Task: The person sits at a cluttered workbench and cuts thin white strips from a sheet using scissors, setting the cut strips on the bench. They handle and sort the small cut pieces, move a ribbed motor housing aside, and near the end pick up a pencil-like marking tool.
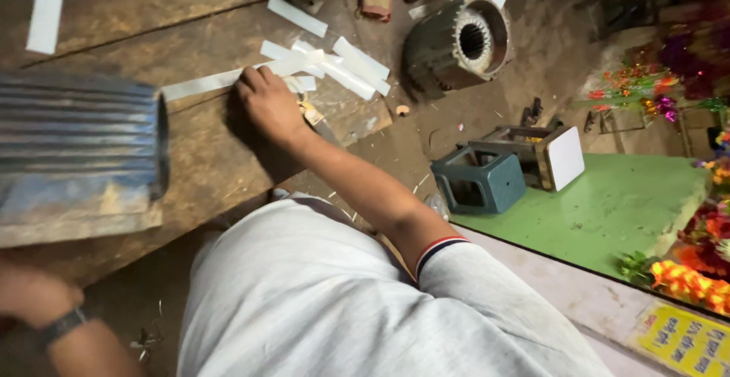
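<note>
Right hand [270,103] on counter [205,164], fingers curled over end of white strip [205,83]; strip runs leftward from hand. Loose strips [342,69] just beyond. Left hand [30,293] well apart (grip state unclear).

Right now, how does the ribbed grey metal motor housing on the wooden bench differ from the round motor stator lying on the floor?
The ribbed grey metal motor housing sits on the wooden bench at the near left; the round motor stator lies lower down on the dirt floor. The housing shows its finned side and looks larger in frame; the stator shows its open end, with a toothed inner ring. A white strip rests on the stator only. Both are dull grey, finned cylinders.
</note>
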A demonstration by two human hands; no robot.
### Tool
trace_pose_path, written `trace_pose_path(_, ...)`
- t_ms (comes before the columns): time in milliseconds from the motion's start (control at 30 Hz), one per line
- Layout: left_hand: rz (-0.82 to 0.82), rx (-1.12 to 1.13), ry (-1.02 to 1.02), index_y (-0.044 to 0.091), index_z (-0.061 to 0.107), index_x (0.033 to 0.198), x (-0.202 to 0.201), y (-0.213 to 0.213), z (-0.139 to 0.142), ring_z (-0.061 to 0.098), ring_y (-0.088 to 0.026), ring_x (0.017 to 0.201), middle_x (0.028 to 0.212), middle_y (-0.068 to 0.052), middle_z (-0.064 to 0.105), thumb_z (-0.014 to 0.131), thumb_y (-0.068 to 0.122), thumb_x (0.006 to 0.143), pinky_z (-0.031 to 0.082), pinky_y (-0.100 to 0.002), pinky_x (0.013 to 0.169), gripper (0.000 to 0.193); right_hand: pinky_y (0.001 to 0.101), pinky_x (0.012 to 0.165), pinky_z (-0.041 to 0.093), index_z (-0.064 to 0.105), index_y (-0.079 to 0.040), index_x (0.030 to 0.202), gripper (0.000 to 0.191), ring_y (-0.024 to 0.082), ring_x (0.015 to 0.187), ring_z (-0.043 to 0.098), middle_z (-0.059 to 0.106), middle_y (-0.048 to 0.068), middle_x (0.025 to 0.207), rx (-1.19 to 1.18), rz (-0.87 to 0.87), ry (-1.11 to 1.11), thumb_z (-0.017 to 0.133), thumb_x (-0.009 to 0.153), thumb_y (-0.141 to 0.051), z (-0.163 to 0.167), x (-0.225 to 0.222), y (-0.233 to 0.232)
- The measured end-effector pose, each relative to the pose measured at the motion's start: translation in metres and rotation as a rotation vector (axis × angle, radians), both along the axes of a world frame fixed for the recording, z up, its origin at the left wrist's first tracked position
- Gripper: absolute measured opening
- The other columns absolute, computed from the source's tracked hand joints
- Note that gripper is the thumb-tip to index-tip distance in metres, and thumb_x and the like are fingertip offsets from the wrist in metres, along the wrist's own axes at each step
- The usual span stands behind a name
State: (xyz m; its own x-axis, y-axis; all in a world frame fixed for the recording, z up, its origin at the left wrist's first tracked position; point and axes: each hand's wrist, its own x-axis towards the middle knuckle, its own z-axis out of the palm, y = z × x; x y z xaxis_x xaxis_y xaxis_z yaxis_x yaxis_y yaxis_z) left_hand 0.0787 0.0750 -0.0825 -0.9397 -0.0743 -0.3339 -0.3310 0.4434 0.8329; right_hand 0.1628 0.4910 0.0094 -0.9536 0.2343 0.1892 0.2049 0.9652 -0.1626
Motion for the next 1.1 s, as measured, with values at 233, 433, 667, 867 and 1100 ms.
trace_pose_path(233, 0.268, -0.200, 0.024, -0.003, 0.057, 0.125, 0.090, -0.017, -0.016, 0.055, -0.026, 0.103, 0.112, -0.014, 0.057, 0.057, 0.030, 0.116, 0.044, -0.039, 0.090, 0.035, 0.0398, 0.092, 0.051, 0.064, -0.010, 0.122, 0.035, 0.028, 0.106, 0.057, 0.059, 0.006, 0.110, -0.057, 0.092, 0.214, 0.059, 0.087, -0.010, 0.017, 0.009, 0.067)
trace_pose_path(433, 0.067, -0.157, 0.295, -0.003, 0.059, 0.125, 0.125, 0.065, 0.037, 0.058, -0.027, 0.104, 0.115, -0.015, 0.060, 0.060, 0.028, 0.118, 0.047, -0.036, 0.092, 0.032, 0.0400, 0.097, 0.052, 0.058, -0.010, 0.120, 0.028, 0.035, 0.115, 0.058, 0.059, 0.014, 0.127, -0.357, 0.025, 0.545, 0.069, 0.094, -0.010, 0.048, 0.021, 0.093)
trace_pose_path(667, -0.628, -0.278, 0.811, -0.003, 0.063, 0.126, 0.147, 0.205, 0.193, 0.061, -0.037, 0.115, 0.122, -0.021, 0.064, 0.068, 0.019, 0.111, 0.048, -0.044, 0.104, 0.028, 0.0349, 0.091, 0.056, 0.060, -0.010, 0.131, 0.036, 0.028, 0.101, 0.068, 0.065, 0.010, 0.111, -0.879, 0.342, 0.288, 0.067, 0.096, -0.006, 0.110, 0.094, 0.048)
trace_pose_path(867, -0.524, 0.032, 0.441, 0.005, 0.072, 0.115, 0.146, 0.252, 0.223, 0.071, -0.027, 0.102, 0.110, -0.013, 0.073, 0.074, 0.014, 0.100, 0.054, -0.037, 0.094, 0.018, 0.0398, 0.094, 0.056, 0.065, -0.008, 0.124, 0.037, 0.035, 0.107, 0.067, 0.067, 0.014, 0.114, -0.789, 0.465, 0.272, 0.075, 0.089, -0.010, 0.127, 0.124, 0.032)
trace_pose_path(1100, -0.491, 0.109, 0.582, 0.006, 0.073, 0.108, 0.143, 0.235, 0.207, 0.071, -0.031, 0.100, 0.105, -0.013, 0.074, 0.074, 0.013, 0.092, 0.056, -0.038, 0.086, 0.017, 0.0300, 0.079, 0.059, 0.072, -0.002, 0.107, 0.015, 0.021, 0.090, 0.073, 0.073, 0.012, 0.105, -0.855, 0.440, 0.230, 0.073, 0.093, -0.004, 0.153, 0.123, 0.010)
